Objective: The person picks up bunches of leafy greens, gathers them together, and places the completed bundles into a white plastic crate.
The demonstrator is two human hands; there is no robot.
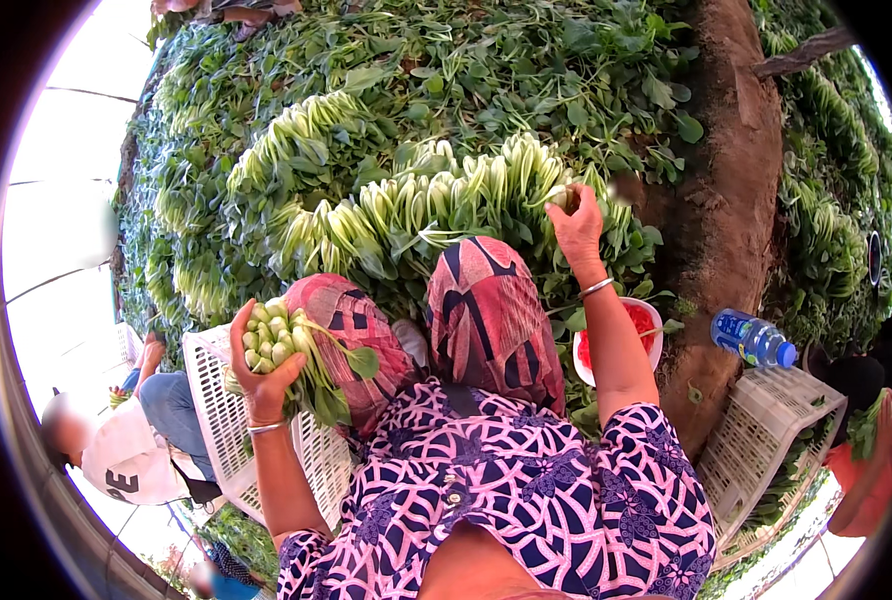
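My left hand grips a bunch of bok choy beside my left knee. The pale, trimmed bases are packed together facing up, and the green leaves hang over toward my lap. My right hand reaches beyond my right knee, its thumb and fingers closed on a pale bok choy stalk at the right part of a laid-out row. That row of bok choy lies in front of my knees with white bases upward. Some leaves are hidden beneath the stalks.
A white plastic crate stands by my left side. Under my right forearm sits a white bowl holding red strips. A water bottle rests against another crate near a bare soil strip. Other people work at both sides.
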